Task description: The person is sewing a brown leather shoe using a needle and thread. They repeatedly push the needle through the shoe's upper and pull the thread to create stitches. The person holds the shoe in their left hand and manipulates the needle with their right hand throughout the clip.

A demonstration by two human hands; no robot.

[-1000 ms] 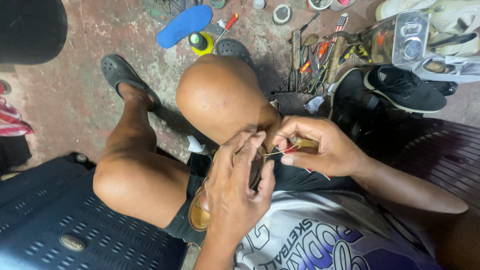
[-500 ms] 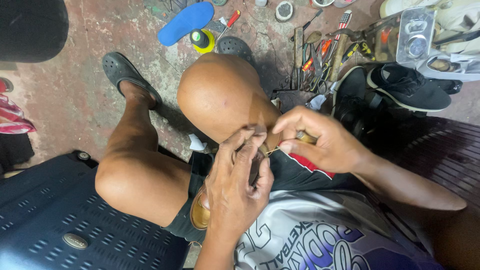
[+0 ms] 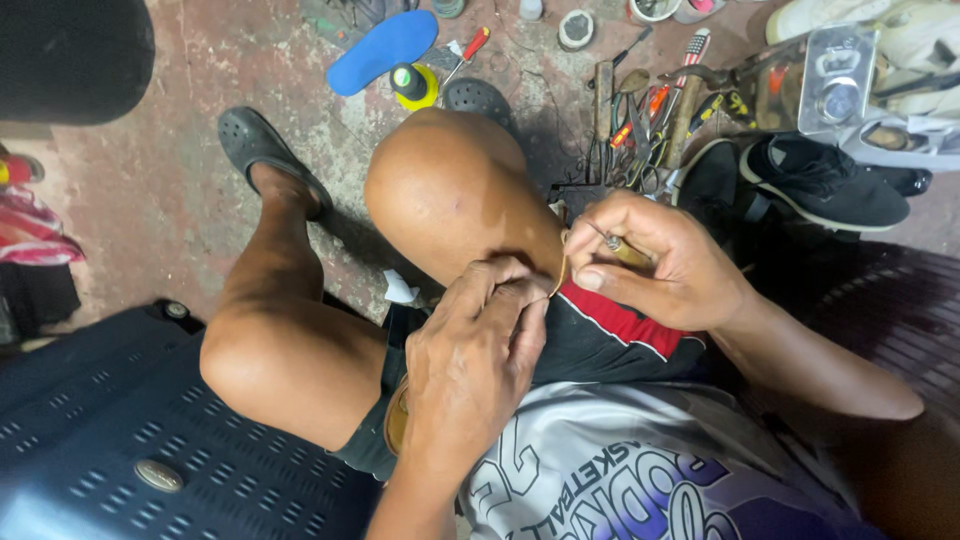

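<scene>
My left hand (image 3: 478,360) is closed over a brown shoe (image 3: 397,420) that rests in my lap; only its tan edge shows under the wrist. My right hand (image 3: 655,265) grips a wooden-handled awl (image 3: 622,249), its thin metal tip pointing left toward the left fingertips. A fine curved thread (image 3: 560,275) runs between the two hands, just beside my right knee (image 3: 450,190). Most of the shoe is hidden by my left hand.
A pile of hand tools (image 3: 650,110) lies on the concrete floor ahead, with a blue insole (image 3: 383,50), a yellow-green tape roll (image 3: 410,84), a black sneaker (image 3: 825,182) and dark clogs (image 3: 262,150). A dark blue plastic crate (image 3: 110,440) sits at lower left.
My right hand has drawn the awl a little to the right, away from the left fingers, and the thread now shows between the hands. The view shifted slightly.
</scene>
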